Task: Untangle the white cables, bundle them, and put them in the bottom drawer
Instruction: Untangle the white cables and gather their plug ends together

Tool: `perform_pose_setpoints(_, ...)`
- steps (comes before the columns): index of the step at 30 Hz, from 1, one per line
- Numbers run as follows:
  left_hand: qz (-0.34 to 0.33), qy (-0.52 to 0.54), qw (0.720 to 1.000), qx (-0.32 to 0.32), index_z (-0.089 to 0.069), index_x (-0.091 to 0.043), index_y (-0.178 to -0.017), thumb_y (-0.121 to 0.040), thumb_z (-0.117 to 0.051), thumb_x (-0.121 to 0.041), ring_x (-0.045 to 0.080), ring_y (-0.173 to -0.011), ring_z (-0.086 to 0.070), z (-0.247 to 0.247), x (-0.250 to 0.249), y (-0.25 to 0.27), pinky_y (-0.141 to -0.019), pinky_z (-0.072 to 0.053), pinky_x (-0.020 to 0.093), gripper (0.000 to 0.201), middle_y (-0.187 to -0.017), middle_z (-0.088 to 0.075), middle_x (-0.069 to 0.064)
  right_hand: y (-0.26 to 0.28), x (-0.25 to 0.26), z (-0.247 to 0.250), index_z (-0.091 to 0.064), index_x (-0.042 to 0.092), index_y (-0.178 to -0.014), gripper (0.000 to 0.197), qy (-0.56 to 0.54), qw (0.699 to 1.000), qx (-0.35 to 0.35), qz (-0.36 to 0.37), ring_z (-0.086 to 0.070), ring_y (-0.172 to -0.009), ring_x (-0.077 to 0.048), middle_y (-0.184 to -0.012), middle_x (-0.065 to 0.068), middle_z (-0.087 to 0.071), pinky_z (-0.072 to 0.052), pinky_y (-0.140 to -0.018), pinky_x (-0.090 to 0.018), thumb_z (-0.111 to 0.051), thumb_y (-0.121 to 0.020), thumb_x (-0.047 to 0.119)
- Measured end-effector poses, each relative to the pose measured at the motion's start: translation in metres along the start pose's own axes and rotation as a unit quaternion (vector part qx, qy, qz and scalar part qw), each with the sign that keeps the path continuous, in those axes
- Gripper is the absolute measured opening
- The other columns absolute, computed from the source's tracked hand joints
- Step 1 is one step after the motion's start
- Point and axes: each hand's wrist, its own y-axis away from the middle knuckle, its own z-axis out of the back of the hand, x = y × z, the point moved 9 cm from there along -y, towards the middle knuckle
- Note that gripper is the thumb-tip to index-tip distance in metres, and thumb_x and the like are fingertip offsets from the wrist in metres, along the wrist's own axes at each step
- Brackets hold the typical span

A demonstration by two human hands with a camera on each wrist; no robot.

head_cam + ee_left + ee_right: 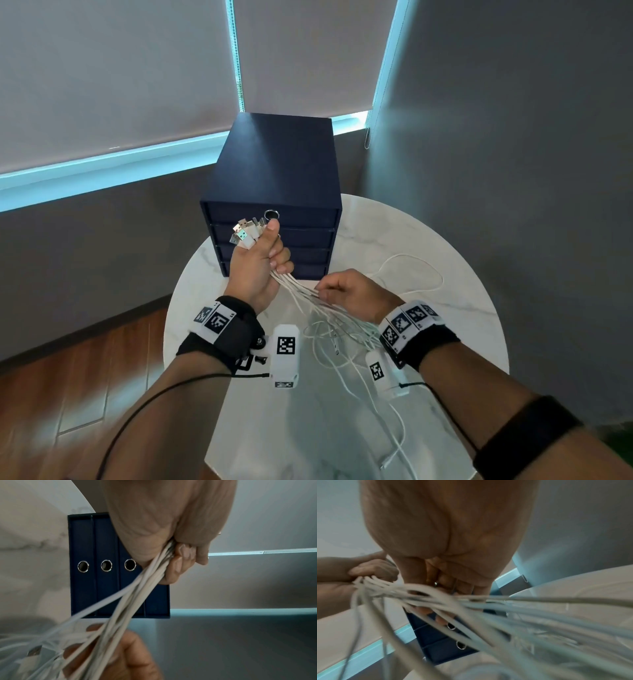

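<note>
My left hand [274, 255] is raised in front of the navy drawer unit [274, 164] and grips several white cables [298, 291] in a fist. Their USB plugs [245, 233] stick out above the thumb. Below and to the right, my right hand [325, 291] curls its fingers round the same strands. From there the cables trail in a loose tangle [342, 342] onto the round marble table [445, 325]. In the left wrist view the fist [180, 555] clamps the strands [137, 588]. All drawers are closed, the bottom drawer [308, 271] included.
One cable loop [414, 274] lies on the table right of the drawer unit. More cable runs toward the table's near edge [394, 445]. Grey walls and window blinds stand close behind; wooden floor [85, 377] lies at the left.
</note>
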Motion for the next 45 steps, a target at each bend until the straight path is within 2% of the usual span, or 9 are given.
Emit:
perform_pose_setpoints(4, -0.019, 0.014, 1.0, -0.02, -0.04, -0.022, -0.068, -0.101, -0.056, -0.023, 0.005, -0.043, -0.023, 0.018, -0.023, 0.0, -0.04, -0.026, 0.019, 0.037, -0.055, -0.027, -0.006, 0.011, -0.052, 0.019, -0.073, 0.025, -0.084, 0.02, 0.105, 0.991, -0.044, -0.067, -0.064, -0.09, -0.006, -0.094, 0.008, -0.071, -0.048, -0.086, -0.023, -0.059, -0.094, 0.014)
perform_pose_setpoints(8, -0.023, -0.002, 0.999, -0.034, -0.039, -0.023, -0.068, -0.1, -0.058, -0.025, 0.006, -0.044, -0.022, 0.032, -0.033, -0.001, -0.04, -0.025, 0.019, 0.037, -0.056, -0.026, -0.006, 0.022, -0.084, 0.04, -0.066, 0.031, -0.069, 0.031, 0.124, 0.98, -0.08, -0.137, -0.059, -0.071, -0.005, -0.074, 0.011, -0.064, -0.043, -0.075, -0.024, -0.057, -0.096, 0.018)
perform_pose_setpoints(16, 0.02, -0.133, 0.991, -0.013, -0.05, -0.017, -0.074, -0.1, -0.059, -0.022, 0.007, -0.044, -0.029, 0.012, -0.01, 0.01, -0.04, -0.025, 0.019, 0.028, -0.063, -0.04, -0.001, 0.0, 0.02, 0.076, -0.07, 0.005, -0.085, 0.021, -0.225, 0.953, -0.202, -0.022, -0.068, -0.063, -0.023, -0.075, -0.013, -0.068, -0.06, -0.07, -0.037, -0.053, -0.098, 0.002)
perform_pose_setpoints(23, -0.018, -0.178, 0.984, 0.003, -0.064, -0.009, -0.092, -0.1, -0.058, -0.017, 0.008, -0.046, -0.032, -0.01, -0.011, 0.014, -0.045, -0.03, 0.022, 0.013, -0.111, -0.074, 0.009, -0.005, 0.076, 0.068, -0.065, -0.005, -0.082, 0.032, -0.273, 0.954, -0.121, 0.025, -0.064, -0.061, -0.03, -0.073, -0.021, -0.067, -0.053, -0.063, -0.036, -0.036, -0.082, -0.019)
perform_pose_setpoints(26, -0.021, -0.214, 0.976, 0.039, -0.059, 0.003, -0.093, -0.099, -0.061, -0.018, 0.01, -0.046, -0.031, -0.018, -0.003, 0.014, -0.044, -0.03, 0.024, 0.022, -0.081, -0.058, 0.014, -0.006, 0.08, 0.056, -0.065, -0.002, -0.084, 0.026, -0.24, 0.964, -0.105, 0.049, -0.061, -0.059, -0.028, -0.068, -0.014, -0.067, -0.052, -0.061, -0.035, -0.045, -0.085, -0.019)
perform_pose_setpoints(30, -0.002, -0.229, 0.972, 0.051, -0.057, -0.012, -0.083, -0.098, -0.061, -0.016, 0.012, -0.047, -0.029, -0.013, 0.018, 0.014, -0.045, -0.03, 0.023, 0.017, -0.072, -0.052, 0.01, -0.006, 0.082, 0.064, -0.064, 0.001, -0.081, 0.037, -0.254, 0.951, -0.153, 0.081, -0.059, -0.053, -0.021, -0.064, -0.012, -0.063, -0.05, -0.055, -0.028, -0.039, -0.08, -0.026)
perform_pose_setpoints(36, 0.051, -0.21, 0.976, -0.016, -0.061, -0.015, -0.075, -0.098, -0.061, -0.01, 0.012, -0.046, -0.032, 0.03, 0.045, 0.02, -0.045, -0.034, 0.024, 0.023, -0.073, -0.06, 0.008, 0.012, 0.077, 0.138, -0.061, 0.008, -0.083, 0.046, -0.366, 0.861, -0.329, 0.129, -0.048, -0.045, -0.016, -0.066, -0.004, -0.056, -0.039, -0.045, -0.024, -0.033, -0.074, -0.028)
perform_pose_setpoints(40, 0.042, -0.217, 0.975, -0.035, -0.058, -0.009, -0.075, -0.097, -0.063, -0.009, 0.011, -0.045, -0.033, 0.039, 0.043, 0.014, -0.045, -0.032, 0.025, 0.022, -0.067, -0.054, 0.007, 0.016, 0.044, 0.144, -0.066, 0.017, -0.087, 0.048, -0.153, 0.922, -0.356, -0.003, -0.056, -0.051, -0.017, -0.089, -0.009, -0.06, -0.044, -0.046, -0.023, -0.035, -0.076, -0.018)
perform_pose_setpoints(45, 0.019, -0.261, 0.965, -0.007, -0.057, -0.006, -0.073, -0.095, -0.065, -0.01, 0.011, -0.044, -0.035, 0.017, 0.041, 0.008, -0.045, -0.032, 0.025, 0.024, -0.064, -0.056, 0.006, -0.001, 0.016, 0.072, -0.065, 0.035, -0.112, 0.037, 0.268, 0.952, -0.107, -0.107, -0.047, -0.126, -0.026, -0.131, 0.003, -0.053, -0.039, -0.107, -0.045, -0.056, -0.08, 0.02)
